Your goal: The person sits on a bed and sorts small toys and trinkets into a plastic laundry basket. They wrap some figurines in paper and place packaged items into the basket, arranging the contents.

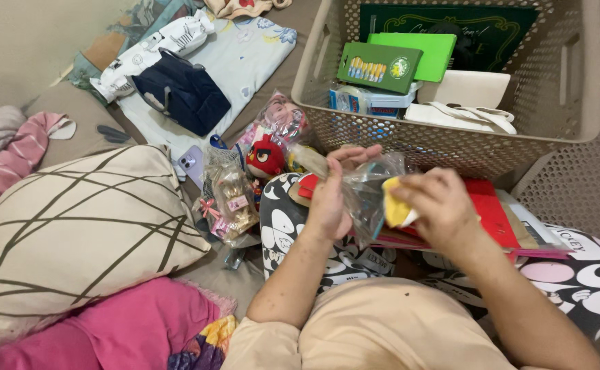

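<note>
Two bare hands meet over the person's lap, working at a clear plastic bag (367, 195). The left hand (331, 199) has its fingers closed on the bag's left edge, thumb side up, while the right hand (437, 205) pinches a yellow item (396, 209) at the bag's mouth; it may be a soft toy or a sponge, the view being too blurred to tell. The bag hangs between the hands, just in front of a beige perforated basket (574, 103) that holds a green box (379, 66), a bright green folder (427, 51) and a white cloth bag (461, 113). Below the hands lie a red folder (488, 205) and a black-and-white cartoon-print cloth (279, 226). Left of them sit a red plush bird (266, 157), a small packet of trinkets (231, 202), a cream cushion with brown lines (81, 226), and farther back a navy pouch (180, 89).
</note>
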